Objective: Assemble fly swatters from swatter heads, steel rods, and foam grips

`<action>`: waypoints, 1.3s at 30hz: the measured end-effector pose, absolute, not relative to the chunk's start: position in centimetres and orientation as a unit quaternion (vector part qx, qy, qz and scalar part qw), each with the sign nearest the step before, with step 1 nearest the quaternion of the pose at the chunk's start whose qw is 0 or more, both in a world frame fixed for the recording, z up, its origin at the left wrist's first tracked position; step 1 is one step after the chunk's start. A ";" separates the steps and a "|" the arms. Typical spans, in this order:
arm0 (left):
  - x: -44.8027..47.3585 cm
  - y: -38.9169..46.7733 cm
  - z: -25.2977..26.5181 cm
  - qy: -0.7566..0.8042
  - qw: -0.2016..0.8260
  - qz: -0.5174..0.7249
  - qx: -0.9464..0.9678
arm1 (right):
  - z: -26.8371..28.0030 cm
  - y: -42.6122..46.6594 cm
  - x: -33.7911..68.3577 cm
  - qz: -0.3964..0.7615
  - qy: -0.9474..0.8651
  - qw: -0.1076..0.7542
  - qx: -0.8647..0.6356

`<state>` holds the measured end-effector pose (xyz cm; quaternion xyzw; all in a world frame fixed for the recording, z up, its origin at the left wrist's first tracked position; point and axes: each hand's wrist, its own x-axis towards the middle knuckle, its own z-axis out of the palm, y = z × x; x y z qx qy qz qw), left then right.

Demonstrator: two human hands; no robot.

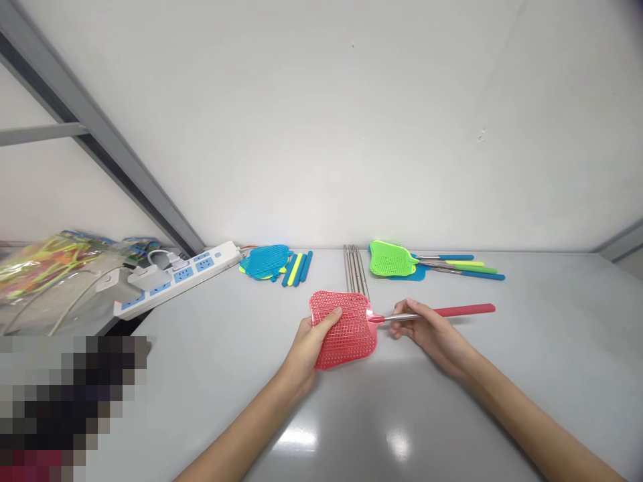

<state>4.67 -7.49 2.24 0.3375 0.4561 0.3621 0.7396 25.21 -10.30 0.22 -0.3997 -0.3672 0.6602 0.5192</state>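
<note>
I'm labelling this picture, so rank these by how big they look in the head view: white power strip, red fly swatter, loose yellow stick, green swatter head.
1. Red fly swatter
2. White power strip
3. Green swatter head
4. Loose yellow stick

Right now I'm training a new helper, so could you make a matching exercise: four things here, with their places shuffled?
1. Red swatter
2. Metal rods
3. Power strip
4. Green swatter

A. Left of the blue swatter heads
B. Side by side near the wall
C. Right of the metal rods, near the wall
D. In the left hand and right hand

Pairs: 1-D, 2-B, 3-A, 4-C
</note>
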 end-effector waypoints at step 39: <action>5.5 -10.2 1.8 0.328 0.101 0.186 0.921 | -0.6 -12.2 22.1 0.642 -0.509 0.398 -0.414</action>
